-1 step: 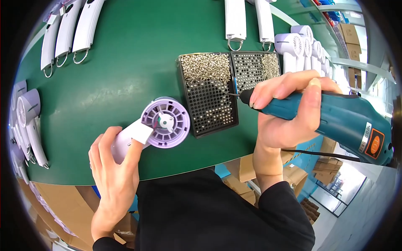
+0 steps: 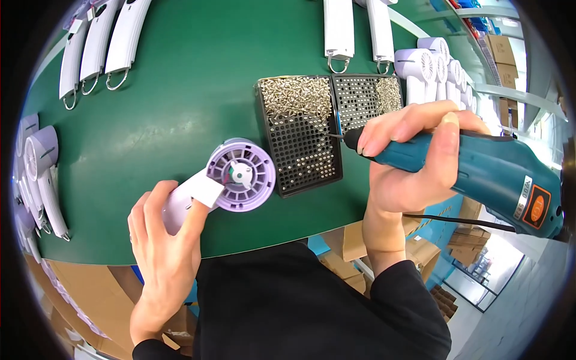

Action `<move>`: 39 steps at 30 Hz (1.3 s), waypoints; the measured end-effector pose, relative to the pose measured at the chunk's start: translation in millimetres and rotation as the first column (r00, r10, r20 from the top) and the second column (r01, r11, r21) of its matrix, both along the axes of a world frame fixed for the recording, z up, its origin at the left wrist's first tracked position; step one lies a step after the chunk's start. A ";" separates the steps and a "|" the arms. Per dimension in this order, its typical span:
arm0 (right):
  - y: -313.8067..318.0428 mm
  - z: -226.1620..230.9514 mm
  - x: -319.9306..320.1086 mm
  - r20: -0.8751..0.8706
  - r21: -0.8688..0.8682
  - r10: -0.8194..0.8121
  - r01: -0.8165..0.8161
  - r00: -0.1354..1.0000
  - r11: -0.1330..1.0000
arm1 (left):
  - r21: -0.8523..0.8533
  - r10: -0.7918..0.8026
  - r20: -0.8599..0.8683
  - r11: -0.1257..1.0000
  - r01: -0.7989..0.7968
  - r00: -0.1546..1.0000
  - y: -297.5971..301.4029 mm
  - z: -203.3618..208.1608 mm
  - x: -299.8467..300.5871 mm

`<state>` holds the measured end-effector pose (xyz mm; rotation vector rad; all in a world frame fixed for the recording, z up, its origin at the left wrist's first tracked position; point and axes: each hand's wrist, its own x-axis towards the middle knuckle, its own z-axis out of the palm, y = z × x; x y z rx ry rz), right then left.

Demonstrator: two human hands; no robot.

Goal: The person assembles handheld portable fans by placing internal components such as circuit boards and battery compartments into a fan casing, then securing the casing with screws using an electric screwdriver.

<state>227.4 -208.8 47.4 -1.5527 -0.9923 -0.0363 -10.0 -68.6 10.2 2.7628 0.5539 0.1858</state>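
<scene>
My left hand grips the handle of a small lilac handheld fan, thumb pressed near a white rectangular piece at the neck. The fan's round head faces up, showing radial slots and a pale hub with thin wires beside it. My right hand is wrapped round a teal electric screwdriver, held sideways with its tip pointing left. The bit's thin end is over the right side of a black screw tray, which has loose screws heaped at its far end and others seated in holes. Whether the bit touches a screw I cannot tell.
A second screw tray adjoins the first. White handles with metal loops lie at the far left, and two more beyond the trays. Assembled fans stand at the left edge and far right. The screwdriver's black cord hangs at right.
The fan and my left hand have shifted very slightly to the right. My right hand and the screwdriver look almost unmoved.
</scene>
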 end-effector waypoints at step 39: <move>51.2 21.5 -75.1 -0.233 0.199 0.221 -0.176 0.947 0.964 | -0.075 -0.271 0.223 0.953 0.294 0.936 17.1 -1.0 -12.5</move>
